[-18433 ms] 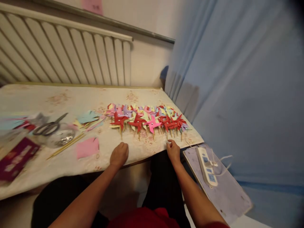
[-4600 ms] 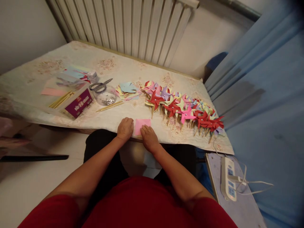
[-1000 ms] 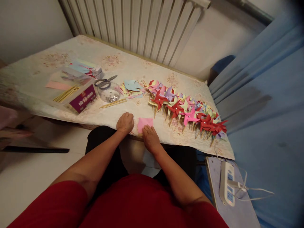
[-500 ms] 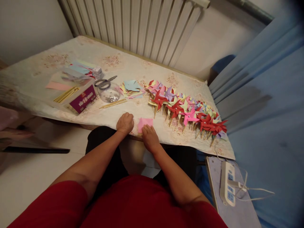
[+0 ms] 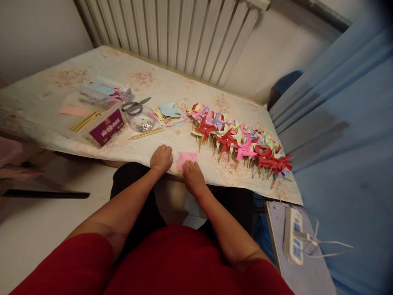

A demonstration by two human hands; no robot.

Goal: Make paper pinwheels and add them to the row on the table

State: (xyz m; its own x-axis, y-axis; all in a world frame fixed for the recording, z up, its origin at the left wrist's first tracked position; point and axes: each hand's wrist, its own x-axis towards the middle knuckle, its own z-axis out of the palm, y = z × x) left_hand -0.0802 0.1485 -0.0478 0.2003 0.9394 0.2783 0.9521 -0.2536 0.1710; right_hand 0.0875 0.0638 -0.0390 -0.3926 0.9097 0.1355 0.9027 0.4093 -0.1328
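Observation:
A pink square of paper (image 5: 188,157) lies flat near the table's front edge. My right hand (image 5: 194,176) rests on its lower part, fingers lying flat and hiding that side. Just left of the paper, my left hand (image 5: 161,158) sits on the tablecloth with its fingers curled in; nothing shows in it. To the right stand several rows of paper pinwheels (image 5: 226,138) on wooden sticks, mostly red, pink, purple and pale yellow. Beyond my hands lie two or so loose wooden sticks (image 5: 145,133) and a pile of cut coloured paper (image 5: 170,112).
Scissors (image 5: 135,107) rest on a clear round tub (image 5: 141,123) of small metal pieces. A purple-labelled plastic box (image 5: 106,128) holds sticks, with paper scraps behind. A power strip (image 5: 294,235) lies on a low board at right, beside a blue curtain (image 5: 344,135).
Since the oldest frame, the pink paper has moved from left of my hands to between them, and my right hand has come onto it. Over the last second, both hands stay still.

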